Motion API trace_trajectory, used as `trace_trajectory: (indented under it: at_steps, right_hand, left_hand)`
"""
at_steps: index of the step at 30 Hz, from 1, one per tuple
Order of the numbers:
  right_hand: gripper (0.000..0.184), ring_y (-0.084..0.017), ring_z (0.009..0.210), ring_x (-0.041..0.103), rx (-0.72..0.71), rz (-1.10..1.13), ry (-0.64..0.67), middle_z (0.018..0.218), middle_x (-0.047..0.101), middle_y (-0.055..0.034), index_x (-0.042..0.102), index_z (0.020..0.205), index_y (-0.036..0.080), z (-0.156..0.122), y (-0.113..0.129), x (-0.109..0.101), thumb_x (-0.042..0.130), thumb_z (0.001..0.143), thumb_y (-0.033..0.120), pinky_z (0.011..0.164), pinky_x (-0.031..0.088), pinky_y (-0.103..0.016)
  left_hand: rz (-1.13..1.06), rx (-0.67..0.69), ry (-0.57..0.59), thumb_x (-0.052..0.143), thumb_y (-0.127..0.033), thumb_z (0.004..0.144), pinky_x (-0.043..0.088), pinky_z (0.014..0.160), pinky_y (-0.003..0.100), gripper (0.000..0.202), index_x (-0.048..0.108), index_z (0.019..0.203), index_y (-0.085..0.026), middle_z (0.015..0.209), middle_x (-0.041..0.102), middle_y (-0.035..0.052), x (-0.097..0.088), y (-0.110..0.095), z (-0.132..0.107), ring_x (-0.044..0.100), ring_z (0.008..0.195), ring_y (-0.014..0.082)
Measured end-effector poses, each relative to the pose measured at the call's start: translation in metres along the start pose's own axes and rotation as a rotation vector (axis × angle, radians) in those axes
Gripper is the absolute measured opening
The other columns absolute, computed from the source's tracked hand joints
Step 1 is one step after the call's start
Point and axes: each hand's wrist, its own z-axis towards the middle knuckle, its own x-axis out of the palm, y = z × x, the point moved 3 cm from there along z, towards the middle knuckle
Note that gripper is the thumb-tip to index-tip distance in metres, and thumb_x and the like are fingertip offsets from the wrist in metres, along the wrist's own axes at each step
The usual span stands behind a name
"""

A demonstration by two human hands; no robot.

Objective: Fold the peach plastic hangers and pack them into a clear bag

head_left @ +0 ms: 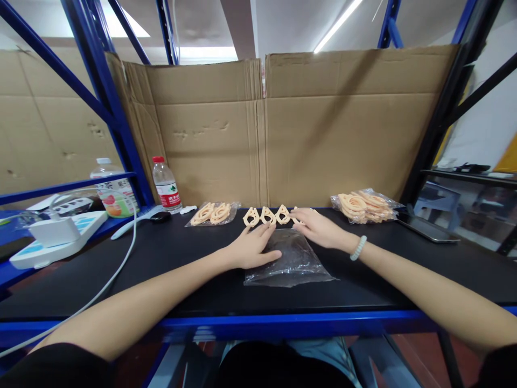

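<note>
A clear empty plastic bag (291, 264) lies flat on the black bench top (194, 269) in front of me. My left hand (252, 248) rests flat on the bag's left edge, fingers stretched out. My right hand (319, 227) lies at the bag's far right corner, fingers extended toward a row of small beige plastic pieces (267, 215) lined up just beyond the bag. The fingertips touch or cover the rightmost pieces. A white bead bracelet (357, 248) sits on my right wrist.
A bag of beige pieces (213, 213) lies at the back left, and a fuller one (365, 206) at the back right. A water bottle (166, 186), a drink bottle (113, 191), a white power strip (56, 231) with cable and a tablet (424, 226) stand around. Cardboard (283, 124) walls the back.
</note>
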Motion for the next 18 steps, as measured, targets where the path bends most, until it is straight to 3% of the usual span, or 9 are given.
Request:
trace_trajectory:
  at_steps: [2,4,6,8,12,18]
  right_hand:
    - [0.036,-0.025,0.118,0.049,0.022,-0.049,-0.086,0.121,0.058,-0.013,0.056,0.121,0.015,0.0,-0.03,-0.009,0.036,0.093,0.026,0.103,0.038,-0.047]
    - [0.038,-0.024,0.116,0.05,0.052,-0.09,-0.112,0.118,0.059,-0.0105,0.057,0.12,0.018,-0.005,-0.062,-0.013,0.037,0.087,0.015,0.101,0.04,-0.048]
    - [0.045,-0.024,0.118,0.049,0.067,-0.12,-0.087,0.119,0.059,-0.0106,0.056,0.12,0.016,-0.01,-0.086,-0.013,0.039,0.08,0.007,0.102,0.039,-0.048]
    - [0.047,-0.023,0.117,0.05,0.061,-0.123,-0.029,0.119,0.059,-0.0119,0.056,0.12,0.013,-0.014,-0.099,-0.011,0.04,0.077,0.005,0.102,0.039,-0.046]
    - [0.042,-0.022,0.113,0.053,0.067,-0.058,-0.005,0.12,0.06,-0.012,0.056,0.122,0.014,-0.011,-0.085,-0.012,0.042,0.082,0.011,0.1,0.042,-0.043]
    - [0.032,-0.022,0.107,0.057,-0.001,0.066,-0.013,0.115,0.063,-0.0108,0.059,0.117,0.016,0.001,-0.024,-0.014,0.046,0.09,0.025,0.095,0.044,-0.041]
  left_hand:
    - [0.035,0.025,-0.17,0.035,-0.053,0.09,0.019,0.109,0.049,0.066,0.025,0.142,-0.013,0.147,0.032,0.0174,-0.014,0.002,0.001,0.029,0.135,0.0291]
    - [0.024,0.028,-0.247,0.041,-0.048,0.089,0.03,0.104,0.047,0.058,0.036,0.135,-0.012,0.135,0.048,0.0174,-0.029,0.0,-0.002,0.044,0.124,0.0294]
    - [-0.043,0.04,-0.209,0.045,-0.047,0.087,0.041,0.092,0.042,0.049,0.047,0.122,-0.014,0.118,0.06,0.0145,-0.036,-0.007,-0.011,0.056,0.108,0.0283]
    - [-0.124,0.089,-0.14,0.05,-0.049,0.084,0.046,0.086,0.039,0.046,0.05,0.116,-0.017,0.113,0.062,0.0111,-0.036,-0.018,-0.023,0.059,0.101,0.0263]
    - [-0.142,0.138,-0.057,0.061,-0.052,0.075,0.047,0.083,0.04,0.056,0.049,0.118,-0.018,0.11,0.061,0.0102,-0.019,-0.038,-0.04,0.059,0.099,0.0277]
    - [-0.076,0.169,-0.19,0.054,-0.033,0.084,0.049,0.075,0.032,0.028,0.047,0.108,-0.02,0.1,0.063,0.0049,-0.001,-0.036,-0.034,0.061,0.091,0.0213]
